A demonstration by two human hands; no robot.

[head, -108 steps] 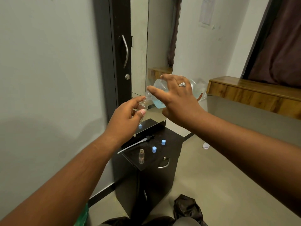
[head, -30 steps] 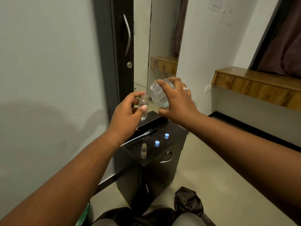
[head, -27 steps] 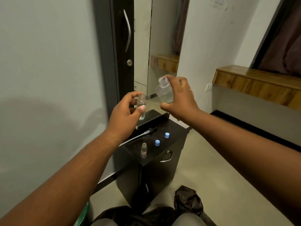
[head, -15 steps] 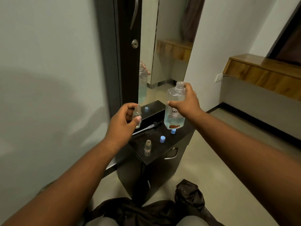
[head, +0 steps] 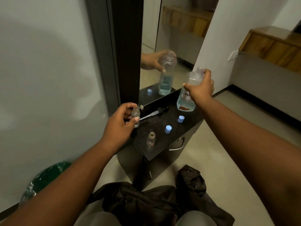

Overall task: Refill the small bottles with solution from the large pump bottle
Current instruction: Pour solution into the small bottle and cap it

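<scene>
Seemingly one vial (head: pixel 136 117) filled, pinched in left hand (head: pixel 119 126); big bottle (head: pixel 187 93) gripped by right hand (head: pixel 201 88); second vial (head: pixel 150 141) and caps (head: pixel 168 129) left on worktop (head: pixel 162 144).

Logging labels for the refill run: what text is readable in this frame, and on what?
"SOL": handwritten on the large bottle, held by the right hand; the rest of the word is hidden behind the hand.
Red mark near that bottle's base: too blurred to read.
Small bottle in the left hand, standing small bottle, blue caps: no readable text.
</scene>
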